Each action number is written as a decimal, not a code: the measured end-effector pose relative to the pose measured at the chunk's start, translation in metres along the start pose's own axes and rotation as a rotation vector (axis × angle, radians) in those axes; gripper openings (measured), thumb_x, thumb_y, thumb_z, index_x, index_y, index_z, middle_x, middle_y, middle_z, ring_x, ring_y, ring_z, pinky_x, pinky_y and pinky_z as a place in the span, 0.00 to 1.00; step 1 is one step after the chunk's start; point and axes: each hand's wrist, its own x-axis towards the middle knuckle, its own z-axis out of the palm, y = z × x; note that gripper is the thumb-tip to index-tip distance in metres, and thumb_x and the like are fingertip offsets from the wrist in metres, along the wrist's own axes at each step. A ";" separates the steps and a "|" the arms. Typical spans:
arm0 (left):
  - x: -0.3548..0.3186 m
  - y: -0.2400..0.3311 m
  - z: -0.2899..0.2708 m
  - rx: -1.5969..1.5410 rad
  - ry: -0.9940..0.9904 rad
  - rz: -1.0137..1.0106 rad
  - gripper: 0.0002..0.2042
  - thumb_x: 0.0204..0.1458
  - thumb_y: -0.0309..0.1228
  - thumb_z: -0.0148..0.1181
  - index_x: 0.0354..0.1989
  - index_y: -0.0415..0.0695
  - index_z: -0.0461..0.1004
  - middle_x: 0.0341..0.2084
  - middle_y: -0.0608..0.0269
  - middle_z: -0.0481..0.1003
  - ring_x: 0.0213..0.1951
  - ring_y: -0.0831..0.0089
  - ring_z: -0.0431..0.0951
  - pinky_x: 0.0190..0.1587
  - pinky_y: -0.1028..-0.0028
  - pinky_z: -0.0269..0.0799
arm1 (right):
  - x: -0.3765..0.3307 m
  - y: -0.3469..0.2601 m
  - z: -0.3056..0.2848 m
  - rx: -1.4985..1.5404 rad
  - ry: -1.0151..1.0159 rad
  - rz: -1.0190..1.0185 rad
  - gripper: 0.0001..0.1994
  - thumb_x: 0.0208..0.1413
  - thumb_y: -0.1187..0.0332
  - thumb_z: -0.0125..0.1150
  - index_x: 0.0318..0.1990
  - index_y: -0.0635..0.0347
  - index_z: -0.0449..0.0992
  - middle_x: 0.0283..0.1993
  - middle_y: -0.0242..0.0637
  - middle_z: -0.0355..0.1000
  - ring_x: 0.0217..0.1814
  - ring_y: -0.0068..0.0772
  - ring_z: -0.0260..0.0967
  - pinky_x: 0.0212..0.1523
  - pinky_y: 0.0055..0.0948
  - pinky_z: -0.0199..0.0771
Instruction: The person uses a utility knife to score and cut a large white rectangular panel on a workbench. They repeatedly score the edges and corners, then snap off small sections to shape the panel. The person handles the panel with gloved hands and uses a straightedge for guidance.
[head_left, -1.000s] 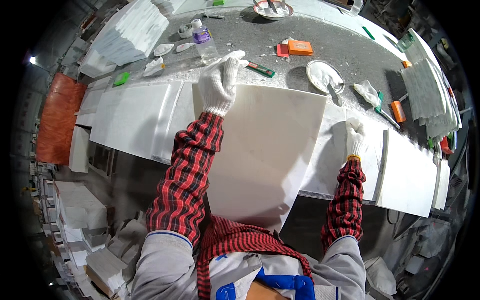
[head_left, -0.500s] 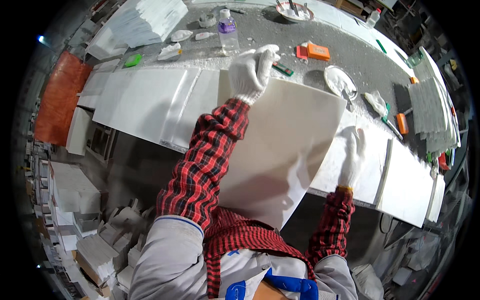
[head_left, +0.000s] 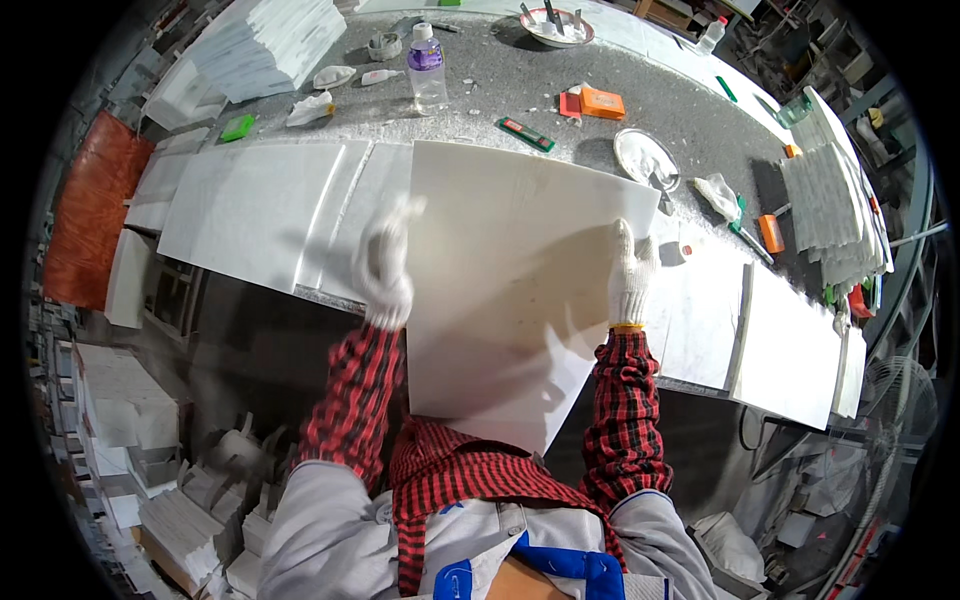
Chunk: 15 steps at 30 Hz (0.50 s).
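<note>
A large smooth white slab (head_left: 500, 215) lies in front of me, its near end reaching out over the table's edge toward my body. My left hand (head_left: 385, 265), in a white knit glove, is beside the slab's left edge. Motion blurs its fingers, and I cannot tell whether it touches the slab. At the right edge my gloved right hand (head_left: 630, 280) has its fingers stretched upward. Its shadow falls across the slab. Just beyond the slab's far edge are a green flat box cutter-like item (head_left: 526, 134) and a plate of white paste (head_left: 646, 160).
White panels (head_left: 250, 205) line the near edge on both sides. Behind them stand a purple-labelled bottle (head_left: 427, 75), orange box (head_left: 602, 103) and bowl with tools (head_left: 556, 30). Stacked slabs rise at left (head_left: 265, 45) and right (head_left: 825, 200). A crumpled cloth (head_left: 717, 196) lies right.
My left hand has come back from the slab's far edge to its left side. My right hand has moved in from the panel on the right to the slab's right edge. The view has shifted slightly.
</note>
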 end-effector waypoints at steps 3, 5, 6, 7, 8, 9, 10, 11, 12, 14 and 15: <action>-0.097 0.016 -0.065 0.290 0.041 -0.478 0.19 0.70 0.39 0.53 0.57 0.34 0.73 0.47 0.50 0.81 0.56 0.64 0.78 0.61 0.66 0.71 | -0.001 0.007 -0.001 0.055 -0.010 0.011 0.15 0.65 0.60 0.66 0.48 0.65 0.78 0.38 0.35 0.78 0.40 0.23 0.71 0.45 0.27 0.72; -0.155 0.020 -0.096 0.286 0.030 -0.780 0.21 0.68 0.42 0.56 0.58 0.35 0.73 0.50 0.49 0.80 0.56 0.61 0.78 0.61 0.65 0.71 | -0.001 0.007 -0.003 -0.023 -0.012 0.016 0.15 0.65 0.60 0.67 0.47 0.65 0.78 0.38 0.34 0.78 0.39 0.21 0.70 0.44 0.27 0.72; -0.181 0.015 -0.110 0.364 -0.017 -0.841 0.24 0.66 0.44 0.58 0.59 0.35 0.72 0.53 0.47 0.79 0.58 0.58 0.77 0.61 0.64 0.71 | -0.002 0.006 -0.002 0.015 -0.017 0.016 0.15 0.65 0.60 0.67 0.47 0.65 0.78 0.38 0.33 0.78 0.39 0.21 0.70 0.44 0.27 0.72; -0.198 0.015 -0.116 0.532 -0.148 -0.946 0.28 0.65 0.49 0.57 0.61 0.36 0.71 0.55 0.44 0.77 0.59 0.54 0.76 0.63 0.63 0.69 | -0.003 0.007 -0.002 0.048 -0.020 0.013 0.16 0.65 0.59 0.67 0.47 0.65 0.78 0.37 0.33 0.78 0.39 0.21 0.70 0.43 0.27 0.72; -0.209 0.014 -0.121 0.702 -0.274 -1.037 0.32 0.65 0.54 0.56 0.63 0.36 0.69 0.58 0.41 0.75 0.61 0.50 0.75 0.64 0.62 0.68 | -0.002 0.005 -0.001 0.087 -0.028 0.004 0.16 0.65 0.59 0.66 0.46 0.65 0.78 0.37 0.33 0.78 0.38 0.20 0.70 0.43 0.27 0.72; -0.217 0.009 -0.126 0.756 -0.406 -1.229 0.40 0.63 0.63 0.50 0.67 0.36 0.66 0.60 0.39 0.73 0.64 0.48 0.72 0.66 0.61 0.65 | 0.000 0.009 -0.001 0.054 -0.037 0.017 0.16 0.65 0.58 0.66 0.47 0.65 0.79 0.36 0.32 0.78 0.38 0.20 0.69 0.42 0.26 0.71; -0.249 -0.020 -0.130 0.479 -0.372 -1.087 0.42 0.63 0.66 0.44 0.66 0.36 0.68 0.59 0.40 0.75 0.63 0.48 0.72 0.66 0.61 0.64 | 0.005 0.016 -0.003 0.021 -0.039 0.031 0.17 0.65 0.57 0.66 0.47 0.65 0.79 0.36 0.31 0.78 0.38 0.20 0.69 0.42 0.26 0.71; -0.254 -0.034 -0.124 0.463 -0.421 -1.154 0.41 0.63 0.66 0.44 0.63 0.36 0.70 0.56 0.43 0.77 0.62 0.50 0.74 0.64 0.62 0.65 | 0.008 0.021 -0.010 -0.017 -0.027 0.045 0.17 0.65 0.57 0.67 0.47 0.65 0.79 0.35 0.30 0.77 0.37 0.19 0.69 0.41 0.26 0.71; -0.258 -0.039 -0.118 0.452 -0.456 -1.220 0.40 0.64 0.66 0.44 0.61 0.35 0.73 0.54 0.46 0.79 0.60 0.52 0.76 0.63 0.63 0.66 | 0.006 0.015 -0.011 -0.006 -0.038 0.060 0.18 0.64 0.57 0.67 0.47 0.66 0.80 0.34 0.30 0.77 0.37 0.19 0.69 0.41 0.25 0.71; -0.264 -0.034 -0.103 0.286 -0.235 -1.224 0.39 0.65 0.65 0.44 0.56 0.35 0.77 0.46 0.53 0.81 0.51 0.64 0.78 0.57 0.66 0.70 | 0.001 -0.007 -0.009 0.024 -0.065 0.080 0.19 0.64 0.56 0.67 0.47 0.67 0.80 0.33 0.29 0.77 0.35 0.19 0.69 0.39 0.25 0.70; -0.264 -0.033 -0.097 0.281 -0.206 -1.214 0.38 0.65 0.65 0.45 0.56 0.35 0.77 0.44 0.54 0.81 0.48 0.66 0.77 0.55 0.67 0.70 | 0.004 -0.008 -0.013 0.078 -0.080 0.092 0.18 0.64 0.57 0.67 0.47 0.66 0.81 0.34 0.28 0.77 0.35 0.17 0.69 0.38 0.23 0.69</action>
